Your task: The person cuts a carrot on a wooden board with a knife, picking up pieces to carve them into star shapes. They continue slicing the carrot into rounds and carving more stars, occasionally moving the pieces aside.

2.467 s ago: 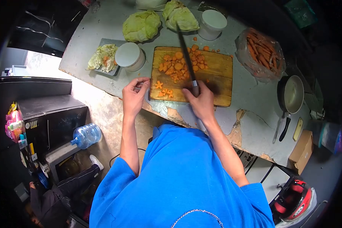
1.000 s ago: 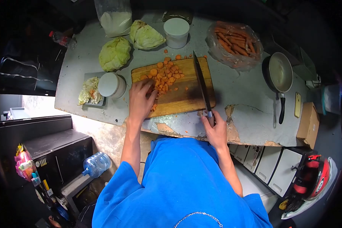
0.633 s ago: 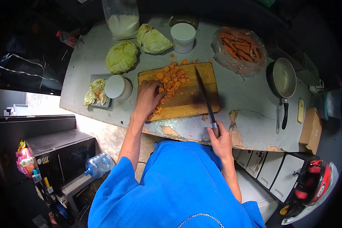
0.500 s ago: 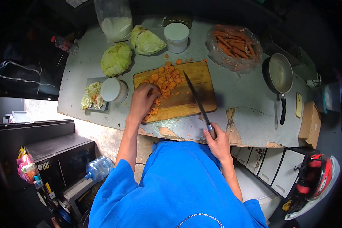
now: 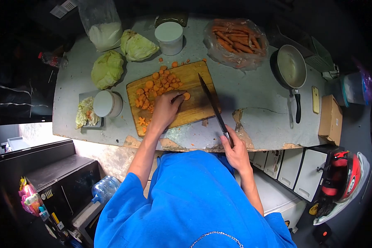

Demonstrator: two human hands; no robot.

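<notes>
Sliced carrot pieces (image 5: 157,86) lie in a heap on the wooden cutting board (image 5: 190,111), with a few small bits beyond its far edge. Over the middle of the board is my left hand (image 5: 167,108), its fingers closed on a round carrot slice (image 5: 187,96). My right hand (image 5: 235,149) is wrapped round the handle of a long knife (image 5: 213,103), whose blade points away from me across the right part of the board. The knife's tip is near the board's far right area.
Cabbages (image 5: 107,69), white-lidded tubs (image 5: 169,38) and a bag of white powder (image 5: 105,35) stand behind and left. A bag of carrots (image 5: 237,43), a frying pan (image 5: 291,68), a phone (image 5: 315,99) and a cardboard box (image 5: 330,118) are at the right.
The view has shifted, so the table's things appear farther left. My left hand has moved right across the board, from the carrot heap to a single slice. My right hand still holds the knife.
</notes>
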